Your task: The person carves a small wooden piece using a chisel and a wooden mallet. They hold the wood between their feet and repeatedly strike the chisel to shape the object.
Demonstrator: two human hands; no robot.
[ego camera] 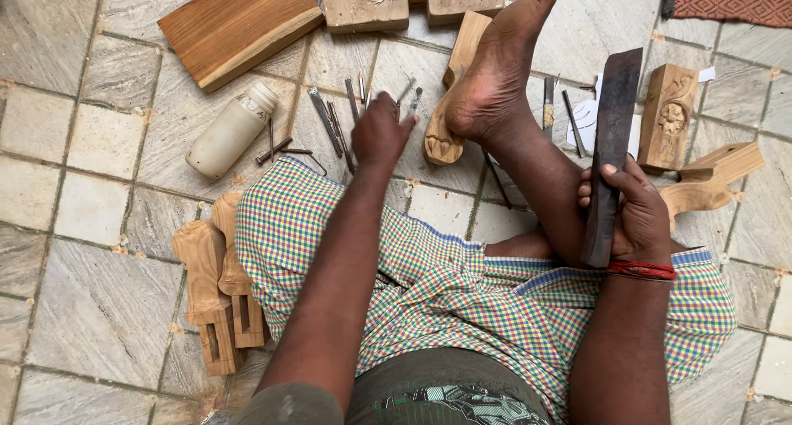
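**Woodcarver seated on a stone floor, one hand at the chisels, the other on a dark mallet**

Head view: the person sits on a tiled floor (91, 136) in a checked cloth (462, 285), one bare foot (495, 70) stretched forward. The right hand (631, 214) is clamped around a long dark wooden mallet (612, 148), thumb across its face; the mallet stands nearly upright, rising from beside the shin past the hand. A red thread (642, 270) circles that wrist.

The left hand (381, 132) reaches out over a row of thin metal chisels (334, 124) lying on the floor, fingers curled down among them; whether it actually grips one cannot be told. The two hands are well apart, with the leg between them.

A carved wooden piece (450, 103) lies under the foot, just right of the left hand. A pale plastic bottle (231, 132) lies to the left of the chisels, a brown plank (239, 25) beyond it. Two carved wooden legs (216, 285) rest beside the left thigh. A carved block with a floral motif (668, 115) stands just right of the mallet.
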